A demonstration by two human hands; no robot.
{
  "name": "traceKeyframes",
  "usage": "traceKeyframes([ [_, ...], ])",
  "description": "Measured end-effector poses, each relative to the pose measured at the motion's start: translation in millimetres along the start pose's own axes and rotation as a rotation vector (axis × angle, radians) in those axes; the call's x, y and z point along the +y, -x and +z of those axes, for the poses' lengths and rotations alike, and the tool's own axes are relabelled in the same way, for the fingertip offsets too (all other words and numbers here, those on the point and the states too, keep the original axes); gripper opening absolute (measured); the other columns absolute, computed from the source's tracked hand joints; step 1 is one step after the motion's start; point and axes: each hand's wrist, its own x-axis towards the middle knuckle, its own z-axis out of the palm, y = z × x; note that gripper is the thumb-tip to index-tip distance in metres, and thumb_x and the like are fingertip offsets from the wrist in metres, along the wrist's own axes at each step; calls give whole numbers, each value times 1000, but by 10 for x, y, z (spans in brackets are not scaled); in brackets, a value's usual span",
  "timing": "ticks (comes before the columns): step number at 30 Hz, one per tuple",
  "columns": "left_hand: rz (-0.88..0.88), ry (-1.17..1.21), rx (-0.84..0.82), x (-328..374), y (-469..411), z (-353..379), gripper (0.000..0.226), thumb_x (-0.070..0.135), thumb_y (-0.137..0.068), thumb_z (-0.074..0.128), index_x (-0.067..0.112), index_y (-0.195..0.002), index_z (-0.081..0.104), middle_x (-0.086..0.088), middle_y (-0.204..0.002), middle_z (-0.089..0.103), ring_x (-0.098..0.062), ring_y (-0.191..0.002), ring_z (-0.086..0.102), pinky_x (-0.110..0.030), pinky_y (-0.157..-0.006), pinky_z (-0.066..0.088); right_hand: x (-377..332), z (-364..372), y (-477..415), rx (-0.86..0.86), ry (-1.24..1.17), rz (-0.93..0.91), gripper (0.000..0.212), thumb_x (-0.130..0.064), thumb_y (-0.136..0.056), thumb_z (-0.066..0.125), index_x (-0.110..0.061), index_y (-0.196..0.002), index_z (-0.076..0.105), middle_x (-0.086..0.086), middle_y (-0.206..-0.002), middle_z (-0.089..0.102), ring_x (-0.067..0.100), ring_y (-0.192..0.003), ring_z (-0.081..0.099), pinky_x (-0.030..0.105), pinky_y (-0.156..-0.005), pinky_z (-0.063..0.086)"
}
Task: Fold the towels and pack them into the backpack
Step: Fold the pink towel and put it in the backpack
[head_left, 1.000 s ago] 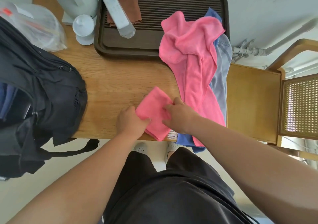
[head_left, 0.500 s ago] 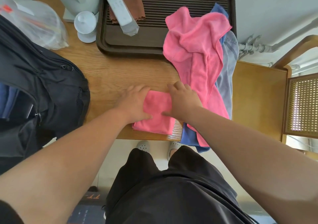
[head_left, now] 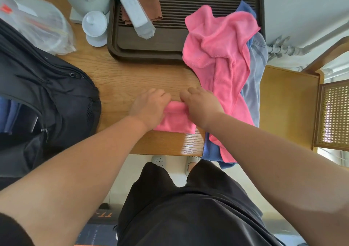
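Note:
A small folded pink towel (head_left: 174, 122) lies on the wooden table (head_left: 120, 79) near its front edge. My left hand (head_left: 149, 107) grips its left side and my right hand (head_left: 201, 107) grips its right side, both pinching the far edge, which is lifted into a fold. To the right, an unfolded pink towel (head_left: 221, 57) is draped over a blue towel (head_left: 212, 152) and a grey one (head_left: 255, 87), hanging over the table's edge. The black backpack (head_left: 43, 102) sits open at the left, with something blue inside.
A dark slatted tray (head_left: 170, 45) at the back holds a brown cloth (head_left: 149, 4) and a grey remote-like bar (head_left: 136, 11). A white cup-shaped item (head_left: 94, 28) and a clear plastic bag (head_left: 37, 24) stand at the back left. A wooden chair (head_left: 290, 106) adjoins on the right.
The small pink towel was laid flat from its tilted position, then pressed down. Now both hands have curled on its far edge and raised it into a fold.

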Motion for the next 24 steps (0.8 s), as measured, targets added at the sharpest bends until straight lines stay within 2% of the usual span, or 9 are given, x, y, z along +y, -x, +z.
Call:
traceKeyframes([
  [3, -23, -13, 108, -56, 64, 66, 19, 10, -81, 66, 15, -97, 58, -10, -83, 66, -32, -83, 62, -41, -78, 41, 81, 9, 58, 22, -84, 9, 50, -25, -72, 76, -21, -115, 52, 4, -110, 55, 30, -104, 53, 42, -80, 47],
  [4, -21, -34, 129, -63, 101, 116, 19, 9, -82, 63, 14, -101, 58, -11, -84, 68, -33, -83, 63, -41, -78, 41, 95, 38, 101, 23, -68, -2, 46, -21, -73, 75, -19, -113, 53, 6, -107, 55, 31, -100, 55, 41, -75, 46],
  [6, 11, -72, 163, -63, 191, 239, 32, 8, -83, 62, 12, -115, 61, -15, -106, 71, -34, -97, 66, -42, -86, 42, 112, 135, 204, 52, -7, -6, 38, -6, -73, 68, -15, -108, 55, 9, -98, 57, 34, -87, 59, 40, -65, 45],
  [9, 31, -99, 63, 4, 381, 374, 55, 18, -90, 60, 14, -143, 49, -11, -150, 49, -33, -134, 48, -50, -112, 34, 84, 293, 354, 110, 5, 10, 38, -2, -66, 68, -11, -101, 58, 11, -90, 56, 34, -76, 59, 40, -58, 46],
  [11, -1, -91, 7, 40, 504, 422, 61, 31, -97, 51, 17, -154, 35, -7, -162, 31, -30, -147, 33, -53, -120, 22, 32, 351, 435, 170, -19, 8, 40, -16, -65, 70, -12, -103, 59, 11, -99, 56, 34, -83, 57, 42, -64, 48],
  [15, -40, -106, -81, 23, 658, 505, 74, 55, -100, 29, 21, -160, 6, -2, -168, 1, -24, -155, 5, -56, -123, 3, -134, 395, 598, 194, -40, -32, 51, -47, -68, 65, -16, -108, 58, 7, -116, 54, 30, -96, 51, 43, -78, 45],
  [17, -42, -125, -107, -19, 694, 529, 73, 57, -100, 20, 24, -159, -7, 2, -168, -10, -23, -155, -6, -57, -122, -2, -160, 468, 638, 204, 3, -76, 46, -43, -71, 69, -16, -107, 59, 8, -115, 56, 32, -94, 52, 44, -75, 47],
  [21, -15, -179, -150, -111, 709, 503, 66, 47, -104, 17, 27, -156, -18, 6, -164, -23, -22, -154, -14, -59, -121, -3, -166, 600, 641, 256, 103, -113, 24, -16, -73, 67, -18, -97, 63, 10, -109, 60, 32, -87, 53, 43, -68, 45],
  [24, -7, -180, -191, -159, 698, 482, 65, 43, -105, 16, 29, -155, -24, 8, -161, -31, -22, -153, -18, -60, -121, -4, -157, 612, 670, 218, 133, -118, 21, -28, -75, 69, -21, -95, 67, 8, -116, 61, 32, -94, 55, 43, -72, 46],
])
